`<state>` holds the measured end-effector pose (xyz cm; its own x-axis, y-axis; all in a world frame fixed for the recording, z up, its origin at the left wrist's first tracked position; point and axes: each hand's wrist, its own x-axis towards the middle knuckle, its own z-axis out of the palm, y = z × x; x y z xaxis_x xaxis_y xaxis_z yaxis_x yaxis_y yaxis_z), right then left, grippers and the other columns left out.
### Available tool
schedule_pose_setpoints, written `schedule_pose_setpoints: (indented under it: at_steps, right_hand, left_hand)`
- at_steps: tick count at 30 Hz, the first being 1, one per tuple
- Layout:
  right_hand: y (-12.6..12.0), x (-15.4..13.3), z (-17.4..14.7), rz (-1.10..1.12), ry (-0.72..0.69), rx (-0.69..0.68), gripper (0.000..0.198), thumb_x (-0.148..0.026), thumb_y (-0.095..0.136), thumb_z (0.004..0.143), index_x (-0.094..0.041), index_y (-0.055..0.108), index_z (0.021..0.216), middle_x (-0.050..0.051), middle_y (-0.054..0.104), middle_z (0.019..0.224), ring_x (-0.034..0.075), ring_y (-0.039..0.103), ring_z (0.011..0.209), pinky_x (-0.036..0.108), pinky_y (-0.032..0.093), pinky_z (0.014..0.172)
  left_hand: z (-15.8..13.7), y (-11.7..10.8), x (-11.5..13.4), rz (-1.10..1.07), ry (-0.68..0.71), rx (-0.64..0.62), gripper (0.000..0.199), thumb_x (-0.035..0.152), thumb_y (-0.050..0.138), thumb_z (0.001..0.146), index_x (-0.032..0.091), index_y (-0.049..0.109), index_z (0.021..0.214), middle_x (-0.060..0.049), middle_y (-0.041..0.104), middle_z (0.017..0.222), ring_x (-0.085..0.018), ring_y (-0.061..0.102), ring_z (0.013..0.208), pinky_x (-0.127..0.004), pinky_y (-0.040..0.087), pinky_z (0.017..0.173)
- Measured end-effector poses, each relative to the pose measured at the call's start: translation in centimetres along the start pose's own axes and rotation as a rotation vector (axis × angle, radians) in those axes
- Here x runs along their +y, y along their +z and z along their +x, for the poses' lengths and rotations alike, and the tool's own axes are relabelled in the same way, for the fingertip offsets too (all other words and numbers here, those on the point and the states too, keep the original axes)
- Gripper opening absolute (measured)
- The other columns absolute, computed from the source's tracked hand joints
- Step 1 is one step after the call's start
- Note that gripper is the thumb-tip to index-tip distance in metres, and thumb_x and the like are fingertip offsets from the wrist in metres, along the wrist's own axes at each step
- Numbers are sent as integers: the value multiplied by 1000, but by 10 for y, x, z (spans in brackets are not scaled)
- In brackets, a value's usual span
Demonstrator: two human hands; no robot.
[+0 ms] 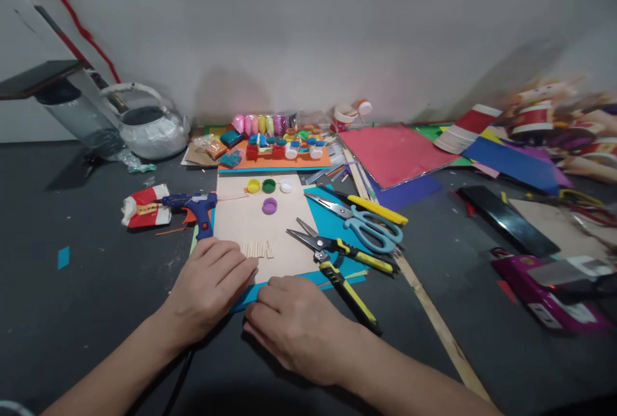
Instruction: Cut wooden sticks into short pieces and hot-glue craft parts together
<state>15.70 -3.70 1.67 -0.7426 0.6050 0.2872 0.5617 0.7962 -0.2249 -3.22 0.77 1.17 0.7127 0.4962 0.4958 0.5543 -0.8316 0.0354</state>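
Observation:
My left hand [212, 281], fingers curled together, lies on the near left corner of a pale board [289, 223]. Just past its fingertips is a row of short cut wooden sticks [253, 250]. My right hand [296, 323] is closed at the near edge of the blue paper [321, 278] under the board; what its fingers grip, if anything, is hidden. Yellow-black cutting pliers [332, 255] lie open right of the sticks, near my right hand. Beyond my left hand sits a blue glue gun [200, 204]. Purple [270, 206], yellow [253, 186], green [268, 186] and white [286, 186] caps rest on the board.
Blue-handled scissors [373, 229] and a yellow cutter [378, 208] lie to the right, above a long wooden strip [434, 313]. A silver kettle [152, 133] stands back left. Small toy train cars [284, 148], red sheets [395, 152] and a purple tape dispenser [549, 294] surround the work area.

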Motion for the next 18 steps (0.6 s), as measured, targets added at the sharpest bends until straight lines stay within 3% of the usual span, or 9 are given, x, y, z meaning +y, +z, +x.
schedule_pose_setpoints:
  at_steps: [5, 9, 12, 14, 18]
  right_hand:
    - [-19, 19, -5, 6, 75, 77, 25, -26, 43, 97, -16, 60, 81, 4, 59, 75, 15, 50, 67, 29, 36, 60]
    - [-44, 42, -21, -146, 377, 125, 19, -21, 46, 95, -15, 61, 86, 7, 60, 82, 18, 53, 76, 29, 38, 67]
    - [-52, 55, -43, -327, 604, -76, 13, -17, 52, 91, -16, 61, 83, 7, 60, 82, 21, 53, 78, 31, 37, 67]
    - [-50, 61, -60, -380, 659, -196, 10, -16, 54, 89, -16, 61, 83, 7, 59, 84, 22, 54, 80, 31, 38, 67]
    - [-43, 71, -84, -445, 736, -277, 13, -13, 49, 91, -17, 62, 93, 8, 59, 92, 22, 56, 81, 32, 38, 66]
  left_hand:
    - [2, 3, -1, -15, 2, 71, 11, 10, 55, 88, 11, 62, 96, -8, 68, 82, -22, 56, 84, -37, 39, 77]
    - [3, 5, -1, -55, 5, 82, 12, 10, 58, 86, 10, 62, 98, -8, 68, 84, -21, 55, 85, -37, 38, 78]
    - [3, 6, 0, -78, -2, 88, 14, 9, 58, 86, 10, 62, 99, -8, 68, 84, -21, 55, 85, -37, 38, 78]
    - [3, 6, 0, -82, 2, 92, 14, 9, 58, 86, 10, 61, 99, -9, 67, 84, -21, 55, 85, -37, 37, 78]
    - [1, 8, -1, -97, -2, 87, 13, 9, 56, 87, 10, 61, 99, -9, 67, 85, -22, 54, 87, -38, 37, 79]
